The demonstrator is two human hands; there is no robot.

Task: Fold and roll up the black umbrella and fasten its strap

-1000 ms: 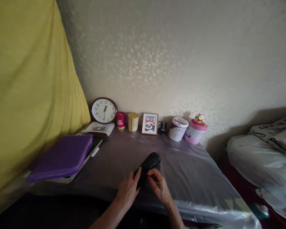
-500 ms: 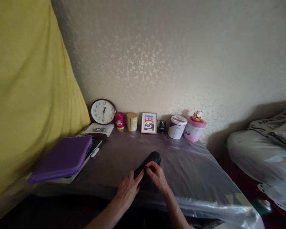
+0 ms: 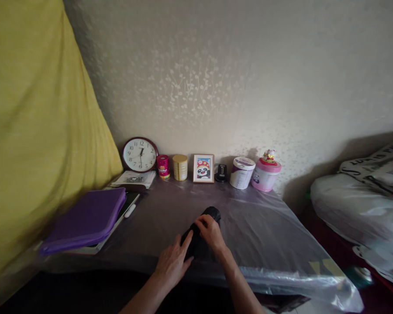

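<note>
We see the black case (image 3: 211, 213) lying near the table's (image 3: 268, 235) front edge, midway along it. Our left hand (image 3: 173, 263) rests, fingers straight, against its left side; our right hand (image 3: 211, 232) pinches its top.

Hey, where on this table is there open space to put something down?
Right of the pouch, the table is bare out to its right edge. Another bare strip lies between the pouch and the back row, clock to pink tub. A narrower gap separates the folder from the left hand. The back wall and left side are crowded.
</note>
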